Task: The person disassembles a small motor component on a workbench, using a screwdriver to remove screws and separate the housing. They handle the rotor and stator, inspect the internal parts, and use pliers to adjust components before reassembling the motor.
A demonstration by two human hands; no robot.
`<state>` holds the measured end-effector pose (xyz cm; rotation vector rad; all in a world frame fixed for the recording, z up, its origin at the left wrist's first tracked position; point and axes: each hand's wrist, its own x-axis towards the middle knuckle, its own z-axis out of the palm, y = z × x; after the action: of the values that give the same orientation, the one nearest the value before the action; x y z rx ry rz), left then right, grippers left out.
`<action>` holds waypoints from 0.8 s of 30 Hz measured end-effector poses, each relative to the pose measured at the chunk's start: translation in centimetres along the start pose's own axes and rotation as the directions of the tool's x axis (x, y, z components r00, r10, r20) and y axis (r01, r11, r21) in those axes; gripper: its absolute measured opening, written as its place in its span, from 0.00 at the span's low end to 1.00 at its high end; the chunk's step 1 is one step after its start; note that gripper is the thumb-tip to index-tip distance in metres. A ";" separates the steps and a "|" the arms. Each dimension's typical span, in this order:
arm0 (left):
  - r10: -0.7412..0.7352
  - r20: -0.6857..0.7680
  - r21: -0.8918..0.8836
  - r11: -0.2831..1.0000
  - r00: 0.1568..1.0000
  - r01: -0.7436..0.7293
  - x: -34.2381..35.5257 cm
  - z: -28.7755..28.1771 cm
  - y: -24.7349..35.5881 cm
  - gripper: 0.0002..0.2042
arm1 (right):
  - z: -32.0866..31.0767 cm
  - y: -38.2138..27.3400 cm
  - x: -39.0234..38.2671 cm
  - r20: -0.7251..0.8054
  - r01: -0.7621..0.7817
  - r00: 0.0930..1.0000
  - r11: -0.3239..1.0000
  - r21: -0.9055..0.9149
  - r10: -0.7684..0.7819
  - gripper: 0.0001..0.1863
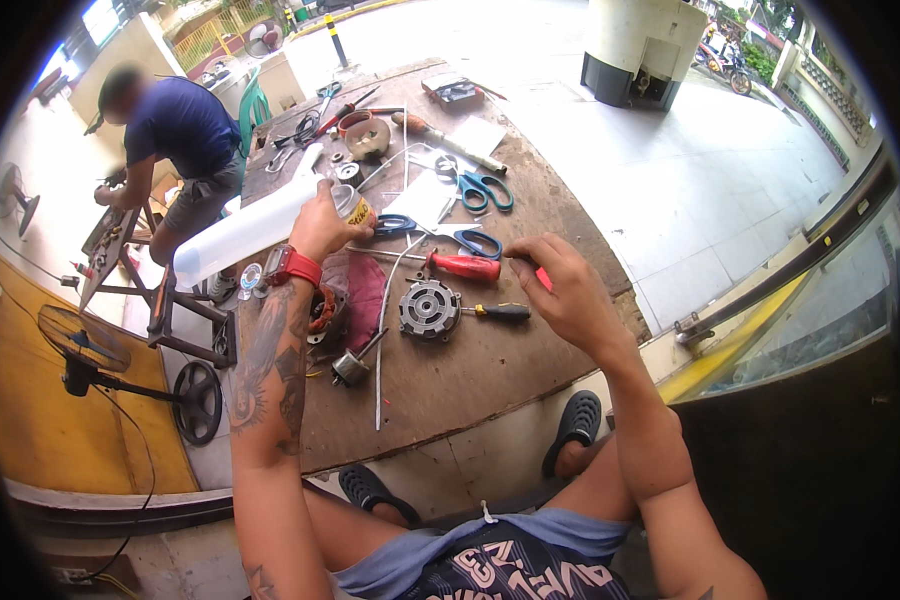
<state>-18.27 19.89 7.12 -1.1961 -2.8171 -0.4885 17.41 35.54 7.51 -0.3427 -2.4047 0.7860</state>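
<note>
My left hand (322, 222), with a red watch on its wrist, grips a small jar (354, 207) with a yellow label. My right hand (568, 290) hovers over the right of the table, fingers loosely bent and apart. A bit of red (543, 279) shows by its fingertips; whether it touches them I cannot tell. Nearest to that hand lie a red-handled screwdriver (465, 266) and a small black-and-yellow screwdriver (503, 312). Between my hands rest a round grey motor housing (430, 308) and blue-handled scissors (477, 242). A motor rotor with a shaft (350, 368) and a pink cloth (364, 295) lie by my left forearm.
The wooden table (460, 375) bears a second pair of scissors (486, 192), a hammer-like wooden-handled tool (445, 140), a white cable (382, 365) and a long white roll (240, 232). A person (182, 125) works at a bench on the left. A standing fan (85, 340) is nearer.
</note>
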 end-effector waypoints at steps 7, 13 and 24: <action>0.205 0.049 0.061 0.976 0.977 -0.208 -6.7 -5.5 5.8 0.42 | -2.5 2.0 0.2 -0.001 -0.062 0.998 0.994 -0.095 0.062 0.10; 0.384 0.362 -0.126 0.923 0.849 -0.364 -15.5 -3.3 9.7 0.41 | -4.5 3.0 -0.8 0.119 -0.197 0.967 0.955 -0.220 0.227 0.15; 0.362 0.201 -0.067 0.932 0.910 -0.356 -14.4 1.4 8.8 0.31 | -1.2 6.3 -0.1 0.234 -0.145 0.948 0.949 -0.279 0.214 0.21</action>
<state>-1.82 16.12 5.85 -1.8223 -2.6559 -0.3988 18.61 41.02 4.39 -0.6058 -2.7651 0.6263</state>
